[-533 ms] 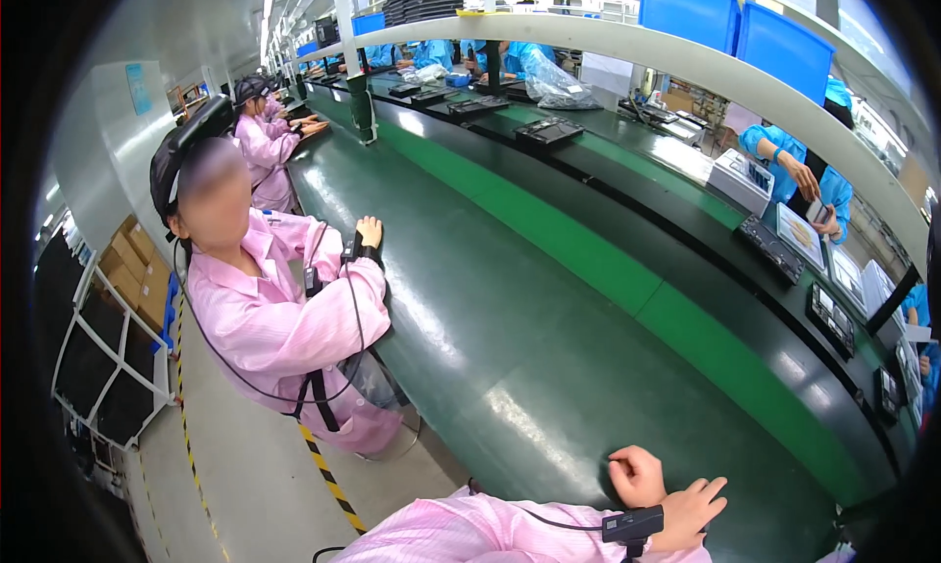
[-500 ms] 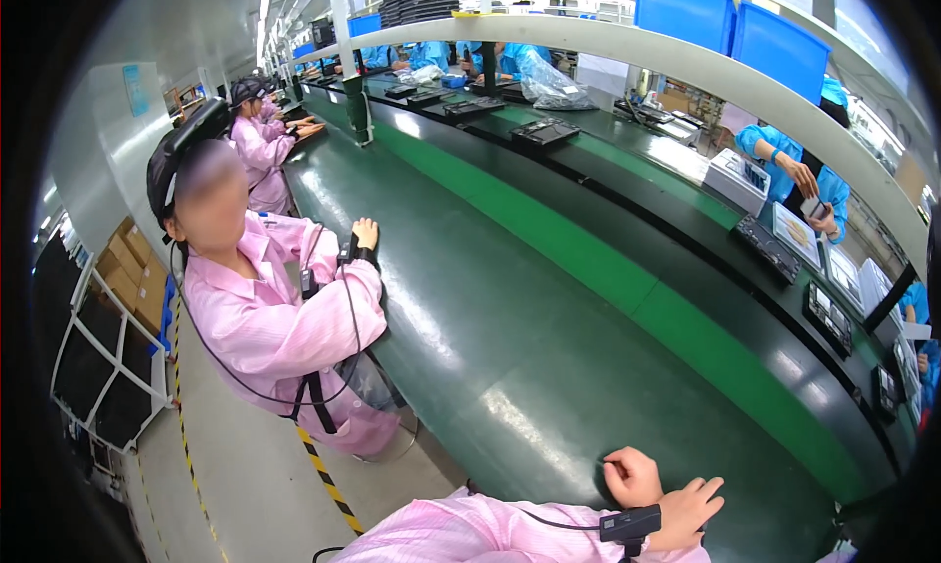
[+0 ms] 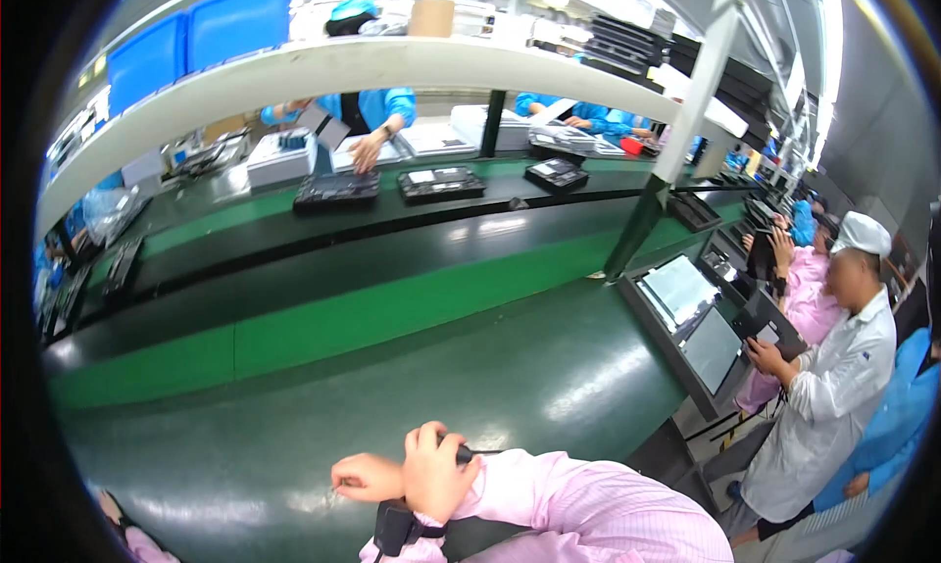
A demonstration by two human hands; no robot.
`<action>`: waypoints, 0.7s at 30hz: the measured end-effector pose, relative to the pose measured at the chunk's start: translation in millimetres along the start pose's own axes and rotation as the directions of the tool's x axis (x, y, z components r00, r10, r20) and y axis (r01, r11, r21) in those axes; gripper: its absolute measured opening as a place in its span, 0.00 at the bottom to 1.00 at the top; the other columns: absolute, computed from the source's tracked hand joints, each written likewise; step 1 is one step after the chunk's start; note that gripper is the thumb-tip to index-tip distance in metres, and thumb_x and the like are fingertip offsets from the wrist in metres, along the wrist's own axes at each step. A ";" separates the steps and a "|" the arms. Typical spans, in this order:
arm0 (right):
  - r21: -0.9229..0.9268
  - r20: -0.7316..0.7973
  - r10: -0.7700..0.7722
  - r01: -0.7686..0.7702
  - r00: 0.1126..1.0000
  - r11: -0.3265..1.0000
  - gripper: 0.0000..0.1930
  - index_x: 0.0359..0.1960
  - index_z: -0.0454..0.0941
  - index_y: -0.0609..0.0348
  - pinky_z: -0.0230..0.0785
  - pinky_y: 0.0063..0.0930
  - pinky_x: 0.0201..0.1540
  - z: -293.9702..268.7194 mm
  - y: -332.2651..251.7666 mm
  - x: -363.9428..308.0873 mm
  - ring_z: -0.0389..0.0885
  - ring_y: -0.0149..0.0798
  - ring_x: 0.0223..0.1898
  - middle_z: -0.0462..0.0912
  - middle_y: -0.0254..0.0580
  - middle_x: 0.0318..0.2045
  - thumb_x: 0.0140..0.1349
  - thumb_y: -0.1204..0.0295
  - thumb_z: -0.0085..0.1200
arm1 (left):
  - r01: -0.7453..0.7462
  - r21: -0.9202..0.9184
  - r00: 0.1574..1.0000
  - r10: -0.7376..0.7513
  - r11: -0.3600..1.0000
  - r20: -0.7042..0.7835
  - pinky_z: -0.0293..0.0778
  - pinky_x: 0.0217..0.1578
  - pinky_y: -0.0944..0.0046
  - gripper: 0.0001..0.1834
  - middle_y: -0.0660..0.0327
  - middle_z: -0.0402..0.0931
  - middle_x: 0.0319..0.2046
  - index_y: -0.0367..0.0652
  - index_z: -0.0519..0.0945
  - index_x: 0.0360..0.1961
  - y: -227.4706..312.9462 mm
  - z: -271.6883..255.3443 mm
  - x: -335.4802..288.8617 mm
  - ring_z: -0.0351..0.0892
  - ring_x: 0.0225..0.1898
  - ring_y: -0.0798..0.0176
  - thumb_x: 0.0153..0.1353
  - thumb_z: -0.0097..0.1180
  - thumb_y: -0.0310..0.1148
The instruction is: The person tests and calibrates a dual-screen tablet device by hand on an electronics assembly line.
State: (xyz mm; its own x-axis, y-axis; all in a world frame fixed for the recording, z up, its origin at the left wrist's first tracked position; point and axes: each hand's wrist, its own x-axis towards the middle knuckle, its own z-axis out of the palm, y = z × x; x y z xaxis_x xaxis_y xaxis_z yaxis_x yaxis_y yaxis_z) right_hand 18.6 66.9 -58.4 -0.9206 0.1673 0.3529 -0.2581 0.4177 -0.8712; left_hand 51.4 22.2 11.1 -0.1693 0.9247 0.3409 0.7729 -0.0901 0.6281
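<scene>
My left hand [image 3: 429, 473] – fingers bent over my right wrist, against a black gadget [image 3: 462, 451]; whether they grip it, I cannot tell. My right hand [image 3: 367, 477] – fingers curled inward, above the green table [image 3: 245, 445]. One black box [image 3: 394, 529], strapped to my left wrist. Pink sleeves [image 3: 598, 499], both arms.

Right hand [image 3: 368, 478], one, fingers curled, over a green bench [image 3: 255, 445]; left hand [image 3: 434, 472], one, laid across its wrist against a small black device [image 3: 463, 453]. Blue bins [image 3: 238, 22], two, on white shelf [image 3: 343, 63]; person in white coat [image 3: 833, 396], at right.
</scene>
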 end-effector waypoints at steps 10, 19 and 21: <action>-0.064 0.021 0.075 -0.074 0.997 0.995 0.09 0.35 0.78 0.60 0.73 0.33 0.34 8.8 -1.6 -6.2 0.81 0.43 0.30 0.80 0.46 0.30 0.57 0.68 0.56 | 0.007 0.045 0.996 -0.011 0.999 0.090 0.71 0.51 0.50 0.21 0.55 0.69 0.49 0.47 0.79 0.41 -6.5 -3.3 -12.7 0.66 0.54 0.44 0.43 0.68 0.36; -0.069 0.023 0.108 -0.106 0.994 0.992 0.03 0.29 0.79 0.62 0.60 0.25 0.21 14.7 -37.7 -9.3 0.67 0.28 0.17 0.71 0.37 0.17 0.53 0.76 0.59 | -0.065 -0.132 0.998 0.064 0.989 -0.019 0.75 0.41 0.60 0.13 0.56 0.65 0.45 0.41 0.75 0.35 -4.7 3.8 -28.1 0.67 0.48 0.50 0.43 0.55 0.23; -0.069 -0.011 0.165 -0.166 0.986 0.984 0.04 0.29 0.79 0.62 0.59 0.25 0.21 9.5 -43.7 -12.1 0.66 0.28 0.17 0.70 0.37 0.17 0.52 0.77 0.59 | -0.142 -0.162 0.988 0.129 0.977 -0.086 0.73 0.37 0.62 0.11 0.57 0.65 0.44 0.41 0.74 0.33 -4.5 13.5 -25.0 0.66 0.46 0.52 0.44 0.53 0.24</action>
State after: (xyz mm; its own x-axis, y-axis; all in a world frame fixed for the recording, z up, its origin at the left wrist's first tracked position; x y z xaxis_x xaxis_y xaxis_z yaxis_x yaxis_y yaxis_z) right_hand 38.2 38.1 -27.8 -0.9474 0.2435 0.2077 -0.0812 0.4450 -0.8919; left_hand 60.4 4.5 -9.7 -0.1199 0.8699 0.4784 0.6800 -0.2791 0.6780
